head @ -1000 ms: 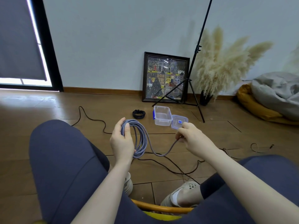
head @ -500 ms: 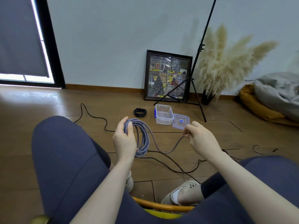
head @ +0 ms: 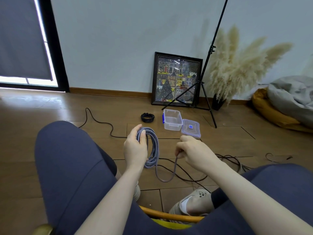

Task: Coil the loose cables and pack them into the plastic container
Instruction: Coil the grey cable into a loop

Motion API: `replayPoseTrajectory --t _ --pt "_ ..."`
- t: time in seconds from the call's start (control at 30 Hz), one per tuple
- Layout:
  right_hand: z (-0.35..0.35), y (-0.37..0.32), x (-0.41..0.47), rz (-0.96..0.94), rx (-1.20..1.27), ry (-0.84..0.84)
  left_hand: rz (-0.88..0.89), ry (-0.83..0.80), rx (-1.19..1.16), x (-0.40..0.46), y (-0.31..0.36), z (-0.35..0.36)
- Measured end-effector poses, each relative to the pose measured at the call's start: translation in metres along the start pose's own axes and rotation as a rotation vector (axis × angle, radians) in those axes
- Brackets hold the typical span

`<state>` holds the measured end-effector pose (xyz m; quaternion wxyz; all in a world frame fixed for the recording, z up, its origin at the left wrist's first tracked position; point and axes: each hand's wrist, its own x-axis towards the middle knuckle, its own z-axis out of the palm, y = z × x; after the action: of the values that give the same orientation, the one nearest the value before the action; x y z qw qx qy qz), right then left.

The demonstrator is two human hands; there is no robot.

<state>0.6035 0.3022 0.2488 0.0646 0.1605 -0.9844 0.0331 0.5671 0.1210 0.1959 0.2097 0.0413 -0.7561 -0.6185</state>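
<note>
Loose black cable (head: pixel 101 123): I see it trailing uncoiled across the floor, far left.
Left hand (head: pixel 135 148): curled round the grey cable coil (head: pixel 153 146), mostly wound.
Black coil (head: pixel 147 117): finished, on the floor beside the container (head: pixel 171 119), not yet packed.
Right hand (head: pixel 194 152): pinches the grey tail; one slack loop left.
Container: open and holding nothing, lid (head: pixel 191 128) alongside.

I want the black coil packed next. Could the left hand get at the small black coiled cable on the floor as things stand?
Probably not right away: the left hand grips the grey cable coil. The floor around the black coiled cable, beside the plastic container, looks open.
</note>
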Motion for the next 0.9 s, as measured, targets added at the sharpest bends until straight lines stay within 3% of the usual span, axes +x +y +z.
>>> replayPoseTrajectory --t 0.2,0.5,0.6,0.73,0.9 --pt "0.005 -0.009 0.005 -0.009 0.009 -0.011 0.022 -0.055 0.046 -0.003 0.000 0.001" --pt "0.009 0.028 -0.006 0.299 -0.004 0.178 -0.024 -0.011 0.041 0.003 0.001 -0.003" --pt "0.005 0.036 -0.008 0.341 -0.133 0.218 0.028 -0.028 0.094 0.001 -0.001 0.000" --pt "0.011 0.028 -0.004 0.305 -0.362 0.139 0.123 -0.098 0.287 -0.001 -0.006 0.007" --pt "0.025 0.017 0.004 0.213 -0.412 0.047 0.123 -0.167 0.418 -0.001 -0.013 0.009"
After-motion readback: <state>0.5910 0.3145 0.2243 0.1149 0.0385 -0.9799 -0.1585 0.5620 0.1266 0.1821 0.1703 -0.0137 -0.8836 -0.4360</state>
